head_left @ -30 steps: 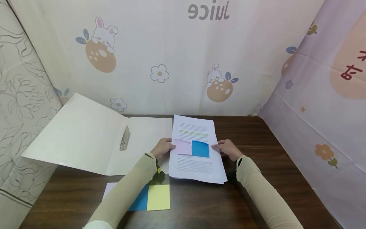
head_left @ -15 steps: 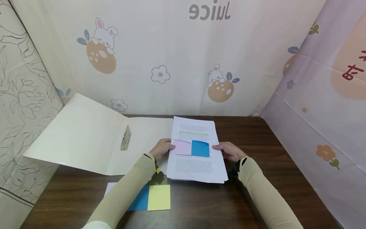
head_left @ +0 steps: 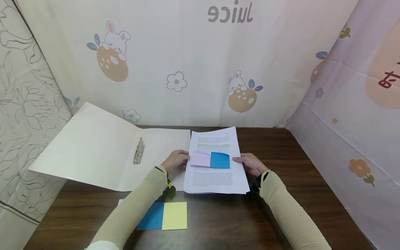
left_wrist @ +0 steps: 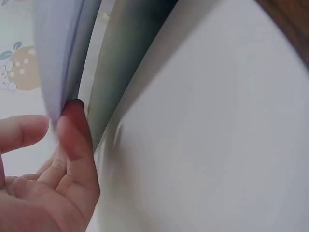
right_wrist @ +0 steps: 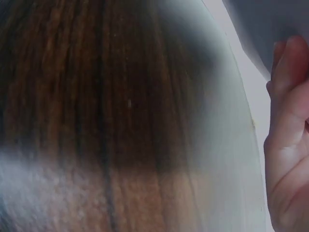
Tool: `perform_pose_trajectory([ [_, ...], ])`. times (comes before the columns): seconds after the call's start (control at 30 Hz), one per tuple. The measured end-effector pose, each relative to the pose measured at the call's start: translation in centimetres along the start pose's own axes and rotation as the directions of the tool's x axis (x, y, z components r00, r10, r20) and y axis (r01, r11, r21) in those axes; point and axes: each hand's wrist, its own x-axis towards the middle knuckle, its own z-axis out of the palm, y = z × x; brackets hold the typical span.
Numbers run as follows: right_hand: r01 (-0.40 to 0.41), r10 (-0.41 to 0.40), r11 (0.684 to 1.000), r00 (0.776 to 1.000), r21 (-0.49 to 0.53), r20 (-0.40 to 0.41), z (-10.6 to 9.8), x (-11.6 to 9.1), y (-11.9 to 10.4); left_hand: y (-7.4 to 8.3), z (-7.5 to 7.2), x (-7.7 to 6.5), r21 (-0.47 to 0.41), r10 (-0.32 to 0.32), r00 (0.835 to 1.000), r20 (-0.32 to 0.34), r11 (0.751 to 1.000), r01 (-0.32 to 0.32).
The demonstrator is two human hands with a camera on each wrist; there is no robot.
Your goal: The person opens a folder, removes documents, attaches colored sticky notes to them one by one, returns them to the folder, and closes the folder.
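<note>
In the head view a stack of printed paper [head_left: 212,182] is held over the right half of an open white ring binder [head_left: 159,139]. On its top sheet are a lilac sticky note [head_left: 200,159] and a blue sticky note [head_left: 220,160], with green highlighted lines above them. My left hand [head_left: 175,160] pinches the stack's left edge; the left wrist view has the thumb and fingers [left_wrist: 72,125] on either side of the paper. At the right edge my right hand [head_left: 251,163] grips with the thumb on top, fingers [right_wrist: 292,72] underneath.
The binder's metal ring clip [head_left: 139,151] stands near its spine, and its left cover [head_left: 84,149] leans raised toward the wall. In front lie a blue pad [head_left: 151,216] and a yellow pad [head_left: 174,216] of sticky notes on the dark wooden table [head_left: 237,222].
The stack has tilted: its far right corner rises, its top edge bows, and its near edge shifts away from me. My left thumb has slid back to the paper's edge.
</note>
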Motion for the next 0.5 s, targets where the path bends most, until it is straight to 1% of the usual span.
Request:
perform_pose_trajectory([
  [0.1,0.008,-0.008,1.000,1.000,0.010,0.004,0.0,-0.1,0.0,0.2,-0.9,-0.1,-0.001,-0.004,1.000,-0.006,1.000,0.004],
  [0.2,0.014,-0.014,1.000,1.000,0.013,0.001,-0.1,-0.1,0.1,0.7,-2.2,-0.5,0.030,0.008,0.999,-0.036,1.000,-0.007],
  [0.33,0.012,-0.012,1.000,1.000,0.017,-0.007,-0.2,-0.1,0.1,1.5,-4.2,-1.0,0.115,0.048,0.995,-0.087,0.993,-0.038],
  [0.5,0.016,-0.016,1.000,1.000,0.016,-0.003,-0.2,-0.1,0.0,2.6,-6.8,-1.8,0.224,0.078,0.987,-0.144,0.974,-0.044],
])
